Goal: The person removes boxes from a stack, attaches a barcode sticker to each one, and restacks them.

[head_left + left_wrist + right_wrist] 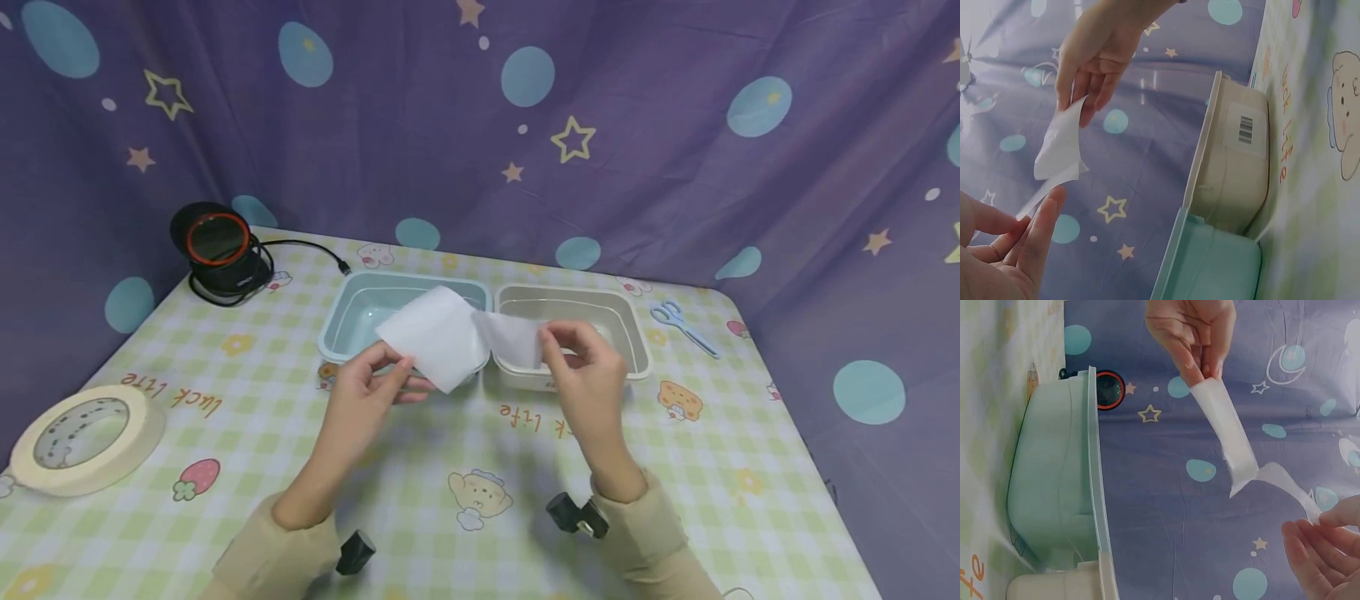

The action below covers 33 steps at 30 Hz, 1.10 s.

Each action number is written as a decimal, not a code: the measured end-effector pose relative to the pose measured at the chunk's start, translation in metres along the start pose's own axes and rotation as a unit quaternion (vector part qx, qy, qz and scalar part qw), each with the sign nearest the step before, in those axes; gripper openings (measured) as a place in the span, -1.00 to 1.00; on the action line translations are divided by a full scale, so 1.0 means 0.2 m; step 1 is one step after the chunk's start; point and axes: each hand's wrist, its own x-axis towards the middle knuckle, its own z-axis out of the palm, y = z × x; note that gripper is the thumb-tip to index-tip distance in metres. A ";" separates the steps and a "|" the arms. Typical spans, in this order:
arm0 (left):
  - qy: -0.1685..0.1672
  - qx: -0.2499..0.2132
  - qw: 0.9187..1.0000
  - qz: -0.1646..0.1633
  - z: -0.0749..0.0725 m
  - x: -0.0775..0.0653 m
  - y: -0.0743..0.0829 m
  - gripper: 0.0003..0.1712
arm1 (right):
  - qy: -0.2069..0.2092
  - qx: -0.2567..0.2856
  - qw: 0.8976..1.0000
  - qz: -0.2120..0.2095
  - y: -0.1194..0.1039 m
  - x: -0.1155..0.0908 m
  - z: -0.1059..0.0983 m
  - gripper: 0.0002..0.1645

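A thin white paper sheet [438,337], perhaps a tissue, is stretched between both hands above the two tubs. My left hand [372,379] pinches its near left edge between thumb and fingers. My right hand [588,367] pinches the outer edge of a thinner white flap [517,337]. In the right wrist view the flap [1288,484] curves from the right fingers to the lower end of the thicker white part [1225,425]. Whether the two parts are one folded sheet or separate layers, I cannot tell.
Behind the paper stand a light blue tub [405,282] and a beige tub [637,342], side by side. Blue scissors [686,329] lie at the right. A masking tape roll [142,433] lies front left; a black device with a cable [225,250] stands back left.
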 end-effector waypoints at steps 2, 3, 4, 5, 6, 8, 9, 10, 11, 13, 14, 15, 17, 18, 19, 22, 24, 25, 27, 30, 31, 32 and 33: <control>0.003 0.000 1.000 -0.001 -0.01 0.00 0.00 -0.76 | 0.002 0.007 1.000 0.004 0.00 0.00 -0.01 -0.88; 0.005 0.000 1.000 0.000 -0.02 0.00 0.00 -0.77 | 0.003 0.010 1.000 0.005 0.00 0.01 -0.01 -0.88; 0.006 0.004 1.000 0.001 -0.03 0.00 -0.01 -0.77 | 0.004 0.012 1.000 0.006 0.00 0.01 -0.01 -0.87; 0.007 0.006 1.000 0.002 -0.04 0.00 -0.01 -0.77 | 0.004 0.013 1.000 0.006 0.01 0.01 -0.01 -0.87; 0.009 0.008 1.000 0.003 -0.05 0.00 -0.02 -0.77 | 0.004 0.016 1.000 0.006 0.01 0.01 -0.01 -0.87; 0.017 0.014 1.000 0.006 -0.07 0.00 -0.03 -0.75 | 0.005 0.018 1.000 0.009 0.01 0.01 -0.01 -0.87; 0.021 0.017 1.000 0.007 -0.09 0.00 -0.03 -0.75 | 0.004 0.017 1.000 0.009 0.02 0.02 -0.01 -0.87; 0.027 0.020 0.999 0.007 -0.11 0.00 -0.03 -0.74 | 0.004 0.018 1.000 0.010 0.02 0.02 -0.02 -0.87; 0.031 0.021 0.999 0.007 -0.12 0.00 -0.03 -0.73 | 0.004 0.020 1.000 0.010 0.02 0.02 -0.02 -0.87; 0.041 0.022 0.999 0.015 -0.17 0.00 -0.04 -0.73 | 0.003 0.022 1.000 0.012 0.02 0.02 -0.02 -0.86; 0.046 0.022 0.999 0.021 -0.19 0.00 -0.04 -0.74 | 0.002 0.023 1.000 0.012 0.02 0.02 -0.02 -0.86; 0.051 0.017 0.998 0.026 -0.22 0.00 -0.04 -0.75 | 0.001 0.024 1.000 0.013 0.02 0.02 -0.02 -0.86; 0.060 0.003 0.998 0.036 -0.28 0.00 -0.04 -0.79 | 0.000 0.023 1.000 0.013 0.02 0.02 -0.02 -0.86; 0.067 -0.008 0.997 0.040 -0.31 -0.01 -0.05 -0.83 | -0.001 0.022 1.000 0.013 0.02 0.02 -0.02 -0.86; 0.075 -0.017 0.996 0.043 -0.35 -0.01 -0.05 -0.85 | -0.002 0.022 1.000 0.013 0.02 0.02 -0.02 -0.86; 0.102 -0.041 0.993 0.038 -0.45 -0.01 -0.06 -0.88 | -0.005 0.019 1.000 0.012 0.02 0.02 -0.02 -0.86; 0.122 -0.041 0.991 0.027 -0.52 -0.01 -0.08 -0.89 | -0.007 0.017 1.000 0.012 0.03 0.02 -0.01 -0.86; 0.129 -0.037 0.991 0.019 -0.55 -0.01 -0.08 -0.88 | -0.008 0.016 1.000 0.012 0.03 0.02 -0.01 -0.86; 0.138 -0.029 0.990 0.002 -0.61 -0.02 -0.10 -0.87 | -0.009 0.015 1.000 0.013 0.03 0.02 -0.01 -0.87; 0.141 -0.020 0.989 -0.023 -0.70 -0.03 -0.12 -0.83 | -0.012 0.013 1.000 0.016 0.03 0.02 -0.01 -0.87; 0.141 -0.015 0.989 -0.033 -0.72 -0.03 -0.13 -0.82 | -0.013 0.014 1.000 0.016 0.03 0.02 -0.01 -0.87; 0.141 -0.006 0.989 -0.042 -0.74 -0.03 -0.14 -0.81 | -0.014 0.013 1.000 0.017 0.03 0.02 0.00 -0.87; 0.140 0.010 0.989 -0.055 -0.76 -0.03 -0.15 -0.81 | -0.014 0.013 1.000 0.017 0.03 0.01 0.00 -0.87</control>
